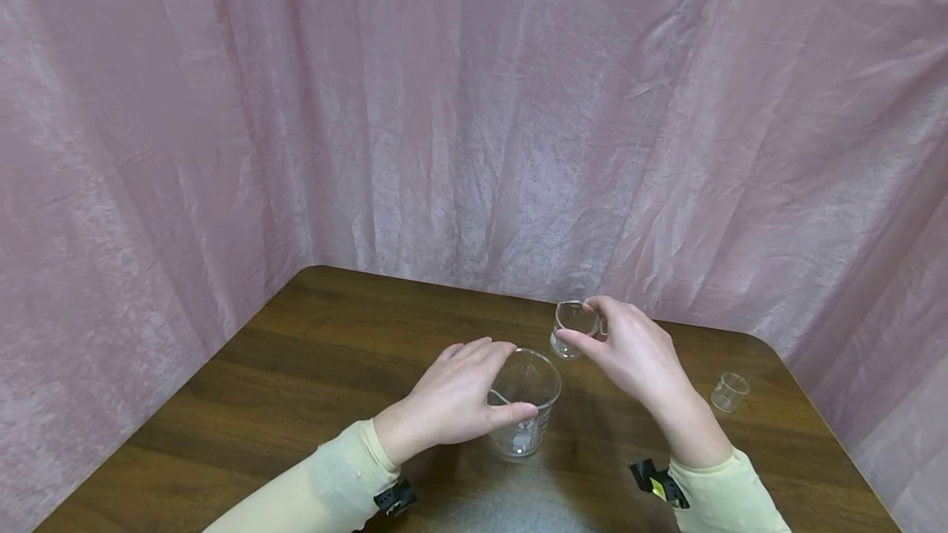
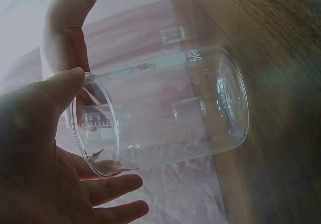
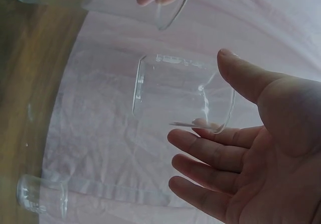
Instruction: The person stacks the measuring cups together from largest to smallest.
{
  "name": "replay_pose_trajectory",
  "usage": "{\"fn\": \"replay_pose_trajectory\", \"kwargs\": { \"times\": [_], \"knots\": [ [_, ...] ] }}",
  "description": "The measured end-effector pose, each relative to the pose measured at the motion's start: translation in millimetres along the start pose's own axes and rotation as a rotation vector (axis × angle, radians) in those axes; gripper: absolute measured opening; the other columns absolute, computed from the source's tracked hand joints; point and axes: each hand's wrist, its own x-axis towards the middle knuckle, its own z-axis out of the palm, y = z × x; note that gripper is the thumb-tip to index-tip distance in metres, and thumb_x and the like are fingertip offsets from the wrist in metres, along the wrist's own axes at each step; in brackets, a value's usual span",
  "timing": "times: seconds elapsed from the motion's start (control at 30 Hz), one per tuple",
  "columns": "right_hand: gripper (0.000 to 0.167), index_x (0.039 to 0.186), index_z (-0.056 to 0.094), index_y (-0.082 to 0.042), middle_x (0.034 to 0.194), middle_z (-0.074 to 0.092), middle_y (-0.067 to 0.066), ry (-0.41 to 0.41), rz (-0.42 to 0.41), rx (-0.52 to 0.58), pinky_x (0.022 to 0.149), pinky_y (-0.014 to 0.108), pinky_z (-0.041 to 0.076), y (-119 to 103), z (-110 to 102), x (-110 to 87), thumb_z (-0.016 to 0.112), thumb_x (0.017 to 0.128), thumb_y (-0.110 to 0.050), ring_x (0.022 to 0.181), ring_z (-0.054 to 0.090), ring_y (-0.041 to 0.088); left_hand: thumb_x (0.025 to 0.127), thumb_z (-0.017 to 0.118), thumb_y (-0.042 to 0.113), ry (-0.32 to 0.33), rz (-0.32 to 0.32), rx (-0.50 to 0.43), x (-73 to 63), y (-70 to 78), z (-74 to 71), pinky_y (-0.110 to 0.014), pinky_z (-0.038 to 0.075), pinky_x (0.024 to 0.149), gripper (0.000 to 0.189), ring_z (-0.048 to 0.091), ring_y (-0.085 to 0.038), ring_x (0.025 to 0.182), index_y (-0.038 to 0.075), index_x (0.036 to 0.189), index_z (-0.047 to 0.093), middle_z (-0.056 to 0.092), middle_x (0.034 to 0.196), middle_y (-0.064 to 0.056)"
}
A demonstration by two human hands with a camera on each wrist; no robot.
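A large clear glass beaker [image 1: 524,426] with white markings stands upright on the brown table. My left hand [image 1: 462,391] spans its mouth from the left, gripping the rim between thumb and fingers; in the left wrist view two fingers stick out past the glass. Farther back, my right hand [image 1: 637,345] pinches a smaller, squat glass beaker [image 3: 175,91] near its rim. The thumb lies on one side and the index finger on the other, while the remaining fingers extend beside the glass. This beaker is held above the table, its mouth toward the palm.
A tiny glass beaker [image 1: 730,391] stands near the table's right edge, beyond my right wrist. The wood-grain table [image 1: 355,344] ends at the back against a pink curtain [image 1: 474,122], which also closes in both sides.
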Motion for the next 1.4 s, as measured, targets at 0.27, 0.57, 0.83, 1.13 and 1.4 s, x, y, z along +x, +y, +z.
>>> {"fn": "replay_pose_trajectory", "kwargs": {
  "times": [0.27,0.57,0.83,1.13,1.4],
  "knots": [
    [0.066,0.136,0.071,-0.008,0.108,0.075,0.006,-0.001,-0.007,0.0,0.083,0.058,0.057,-6,-5,-4.0,0.081,0.096,-0.06,0.098,0.069,0.027,0.097,0.066,0.077,-0.004,-0.002,0.003,-0.1,-0.2,0.7,-0.057,0.039,0.124,0.089,0.051,-0.033,0.152,0.012,0.158,0.057,0.061,0.157,-0.004],
    [0.066,0.136,0.072,-0.009,0.108,0.073,0.006,0.0,-0.026,0.006,0.082,0.057,0.057,-11,-10,-9.2,0.081,0.096,-0.061,0.097,0.068,0.025,0.097,0.066,0.077,-0.002,-0.002,0.002,0.4,-0.5,1.4,-0.057,0.039,0.124,0.089,0.051,-0.032,0.152,0.012,0.157,0.057,0.062,0.157,-0.004],
    [0.061,0.132,0.073,-0.01,0.107,0.073,0.004,0.019,-0.069,0.011,0.079,0.055,0.057,-17,-13,-13.1,0.084,0.095,-0.058,0.093,0.067,0.022,0.097,0.066,0.077,0.004,0.004,-0.002,0.7,-1.2,1.8,-0.057,0.039,0.124,0.088,0.051,-0.032,0.152,0.012,0.157,0.057,0.062,0.157,-0.004],
    [0.062,0.133,0.073,-0.012,0.117,0.076,0.006,0.012,-0.077,0.016,0.082,0.057,0.058,-21,-14,-16.9,0.084,0.094,-0.059,0.097,0.068,0.023,0.098,0.066,0.078,0.0,0.005,-0.004,-0.1,-1.6,2.3,-0.059,0.039,0.124,0.089,0.05,-0.033,0.152,0.012,0.157,0.057,0.062,0.157,-0.004],
    [0.062,0.134,0.073,-0.013,0.123,0.076,0.006,-0.005,-0.092,0.013,0.086,0.059,0.058,-22,-16,-18.6,0.083,0.095,-0.06,0.101,0.069,0.025,0.098,0.065,0.077,0.006,0.011,-0.008,-0.1,-1.9,1.8,-0.058,0.04,0.124,0.086,0.051,-0.032,0.152,0.014,0.156,0.057,0.062,0.156,-0.003]
  ]
}}
